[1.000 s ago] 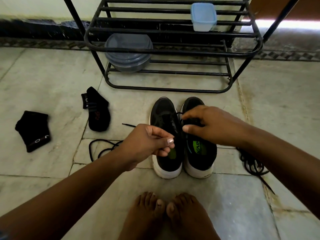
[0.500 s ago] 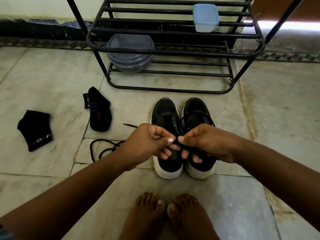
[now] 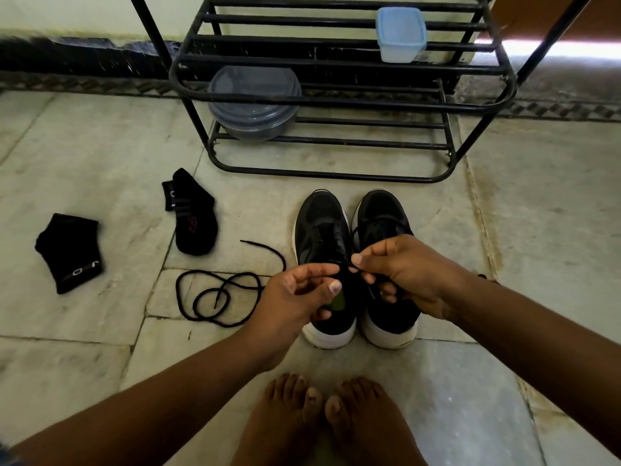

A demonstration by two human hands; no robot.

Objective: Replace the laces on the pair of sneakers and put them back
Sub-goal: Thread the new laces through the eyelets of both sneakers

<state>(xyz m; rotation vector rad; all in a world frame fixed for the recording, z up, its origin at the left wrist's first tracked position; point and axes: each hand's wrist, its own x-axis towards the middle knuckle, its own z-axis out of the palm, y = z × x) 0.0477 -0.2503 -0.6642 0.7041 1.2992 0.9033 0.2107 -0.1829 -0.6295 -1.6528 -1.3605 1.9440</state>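
Black metal rack (image 3: 339, 102) stands ahead of me by the wall. Round grey lidded container (image 3: 254, 102) sits on its lower shelf, left side; small pale blue plastic box (image 3: 400, 34) w/ lid on a higher shelf, right side. Two black socks on the stone floor (image 3: 537, 210) to my left: one (image 3: 193, 216) near the rack's foot, other (image 3: 71, 252) further left, apart. My bare feet (image 3: 331, 422) at bottom, toes together.
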